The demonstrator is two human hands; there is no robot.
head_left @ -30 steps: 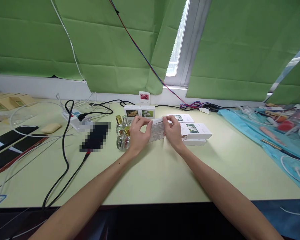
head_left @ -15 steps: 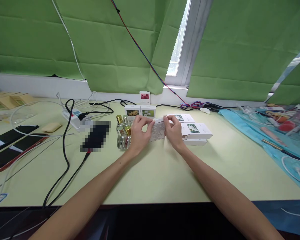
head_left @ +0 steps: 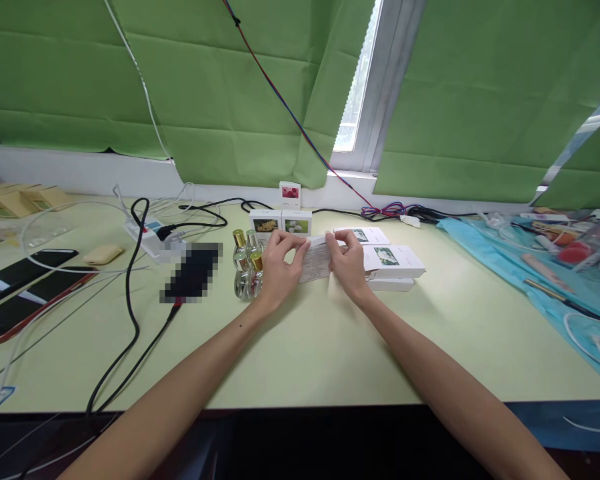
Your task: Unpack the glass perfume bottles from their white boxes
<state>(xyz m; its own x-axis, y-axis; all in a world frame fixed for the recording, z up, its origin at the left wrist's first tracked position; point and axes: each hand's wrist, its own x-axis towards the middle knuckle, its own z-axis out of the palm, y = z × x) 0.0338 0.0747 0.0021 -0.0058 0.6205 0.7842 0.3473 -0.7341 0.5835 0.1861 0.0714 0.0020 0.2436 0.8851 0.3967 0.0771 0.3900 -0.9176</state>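
A small white box (head_left: 316, 260), its near face covered in fine print, is held between both hands above the table. My left hand (head_left: 282, 267) pinches it at the upper left edge, thumb and index finger together. On the opposite edge, my right hand (head_left: 347, 263) grips it with thumb and bent fingers. Several glass perfume bottles (head_left: 247, 263) with gold and silver caps stand just left of my left hand. Beside my right hand lie stacked white boxes (head_left: 393, 260) with flower pictures. Behind the hands, white boxes (head_left: 296, 223) with flower pictures stand upright.
Black cables, a power strip (head_left: 150, 241) and a pixelated dark device (head_left: 190, 272) occupy the left side, with phones (head_left: 35, 300) farther left. A blue sheet (head_left: 510, 267) bearing assorted items covers the right end. Green blinds (head_left: 240, 100) hang behind the table.
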